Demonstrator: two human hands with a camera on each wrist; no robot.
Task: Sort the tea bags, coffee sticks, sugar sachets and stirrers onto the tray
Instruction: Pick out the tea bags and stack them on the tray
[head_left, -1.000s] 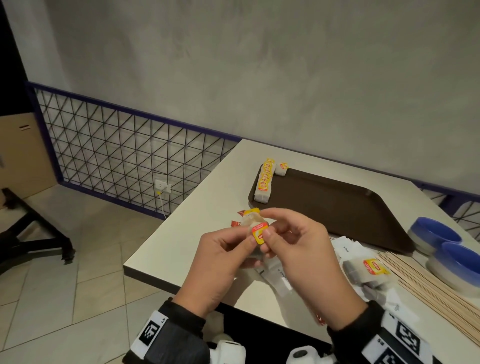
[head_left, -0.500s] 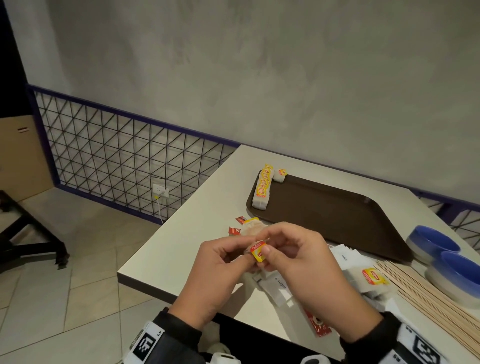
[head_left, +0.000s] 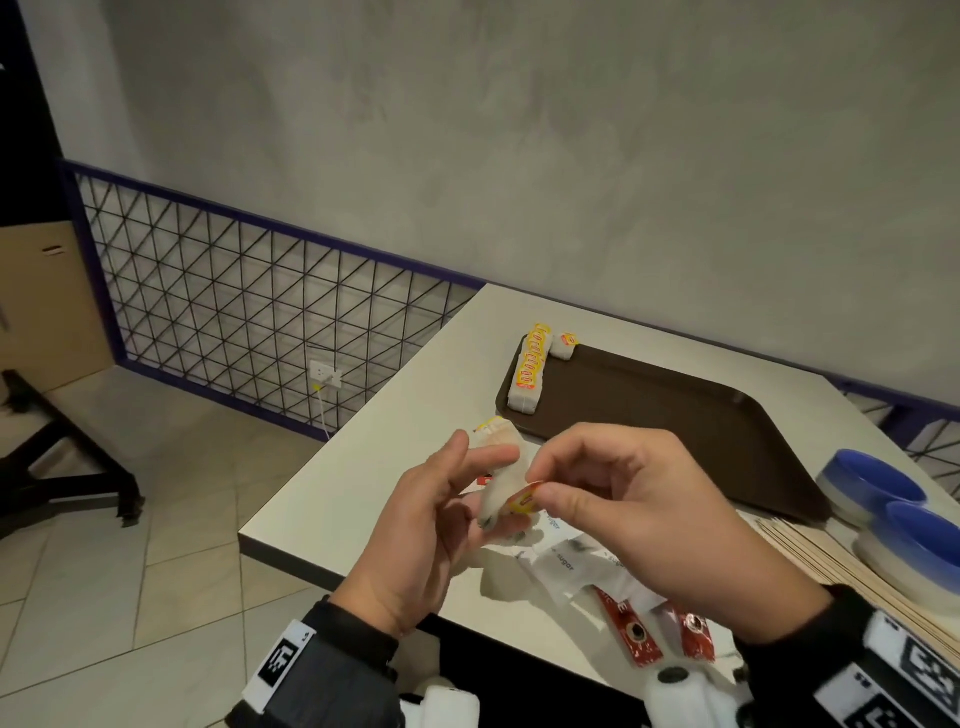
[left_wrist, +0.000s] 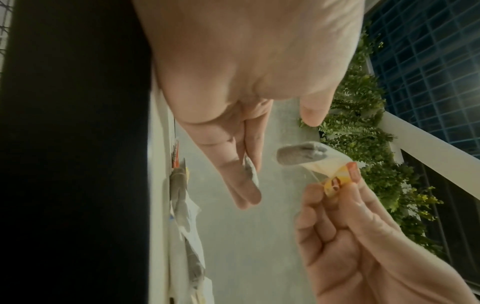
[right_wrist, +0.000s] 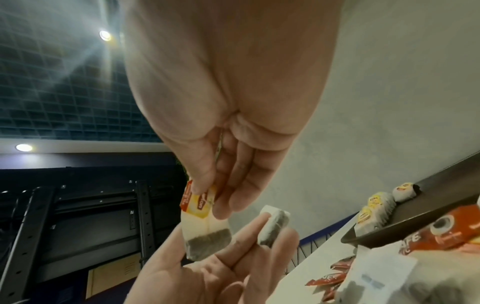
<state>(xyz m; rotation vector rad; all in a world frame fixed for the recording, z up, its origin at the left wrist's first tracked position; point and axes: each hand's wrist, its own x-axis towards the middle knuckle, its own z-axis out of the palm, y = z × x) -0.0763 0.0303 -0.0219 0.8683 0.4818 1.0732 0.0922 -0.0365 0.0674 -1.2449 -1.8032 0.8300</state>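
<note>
Above the table's near edge, the right hand (head_left: 639, 514) pinches a tea bag (right_wrist: 207, 236) by its yellow tag while the left hand (head_left: 415, 540) clamps a second bag (right_wrist: 274, 228) between two straightened fingers, apparently separating the pair before adding them to the row (head_left: 530, 371) on the brown tray (head_left: 675, 415).

Blue bowls (head_left: 883, 499) — table's (head_left: 415, 415) right; wall socket (head_left: 325, 374)

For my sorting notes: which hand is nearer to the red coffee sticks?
Right. The right hand hovers almost directly above the red coffee sticks; the left hand is off to their left.
</note>
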